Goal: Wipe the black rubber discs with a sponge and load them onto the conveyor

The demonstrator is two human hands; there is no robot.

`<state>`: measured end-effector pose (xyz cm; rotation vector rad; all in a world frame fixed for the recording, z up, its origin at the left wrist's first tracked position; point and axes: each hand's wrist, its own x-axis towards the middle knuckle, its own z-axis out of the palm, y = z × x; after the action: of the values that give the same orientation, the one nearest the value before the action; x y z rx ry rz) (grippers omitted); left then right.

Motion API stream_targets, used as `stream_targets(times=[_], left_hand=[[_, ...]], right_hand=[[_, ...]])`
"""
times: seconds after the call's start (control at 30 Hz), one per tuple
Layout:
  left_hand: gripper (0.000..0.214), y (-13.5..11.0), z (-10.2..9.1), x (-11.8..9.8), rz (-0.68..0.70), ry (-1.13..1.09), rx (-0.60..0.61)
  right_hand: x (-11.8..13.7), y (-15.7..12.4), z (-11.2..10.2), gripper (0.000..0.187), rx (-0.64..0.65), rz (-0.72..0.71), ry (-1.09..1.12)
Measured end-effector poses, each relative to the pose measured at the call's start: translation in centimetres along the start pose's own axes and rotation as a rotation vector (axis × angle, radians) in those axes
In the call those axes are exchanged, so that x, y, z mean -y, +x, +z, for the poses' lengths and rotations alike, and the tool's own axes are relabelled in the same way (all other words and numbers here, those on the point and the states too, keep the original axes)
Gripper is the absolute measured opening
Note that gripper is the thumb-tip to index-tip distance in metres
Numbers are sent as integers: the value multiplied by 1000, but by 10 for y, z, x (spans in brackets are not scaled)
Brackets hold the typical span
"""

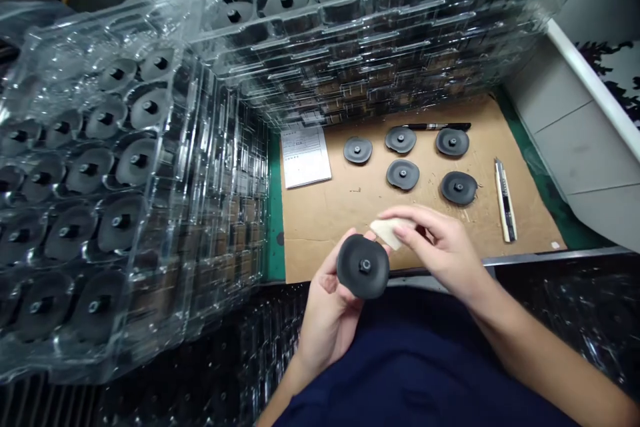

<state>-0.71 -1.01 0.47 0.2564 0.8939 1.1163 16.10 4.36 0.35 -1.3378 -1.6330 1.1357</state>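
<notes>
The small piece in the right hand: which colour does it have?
The small piece is cream-white; the head view shows it.

Head view, near, facing forward-down over cardboard [320, 217].

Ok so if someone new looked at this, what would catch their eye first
Probably the clear plastic trays of dark discs, stacked high left of and behind the cardboard. Then the black disc in the left hand, beside the pale block pinched in the right hand. Five similar discs lie beyond on the cardboard.
</notes>
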Motion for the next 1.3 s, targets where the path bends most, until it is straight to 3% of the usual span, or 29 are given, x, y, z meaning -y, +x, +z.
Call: stream_targets(times=[0.1,0.2,0.43,0.53,0.63,0.77,0.83,0.97,1.13,1.3], left_hand=[[52,2,-4,-5,-72,-179,32],[47,9,-11,-7,-169,-353,73],[65,15,-12,-3,-267,-480,91],[56,11,-10,-1,-263,-439,126],[45,4,-5,2,-249,-345,123],[46,-7,5,6,-110,-75,49],[52,-10,7,5,-47,49,24],[60,-12,8,3,-3,134,-65],[57,-10,7,4,69,223,-64],[74,-8,6,0,59,206,-80]], right_hand=[[-38,-23,-1,22,-19,198,-21],[-63,-45,1,25,46,261,-102],[-72,-57,4,25,144,226,-143],[-57,-50,-5,25,134,222,-123],[-21,-39,-16,23,35,142,-126],[30,-25,-12,29,-36,-309,-187],[42,-22,-7,29,-15,-431,-227],[49,-20,-4,30,93,-292,-349],[48,-20,-2,27,-49,-441,-253],[51,-25,-5,29,-39,-176,-351]])
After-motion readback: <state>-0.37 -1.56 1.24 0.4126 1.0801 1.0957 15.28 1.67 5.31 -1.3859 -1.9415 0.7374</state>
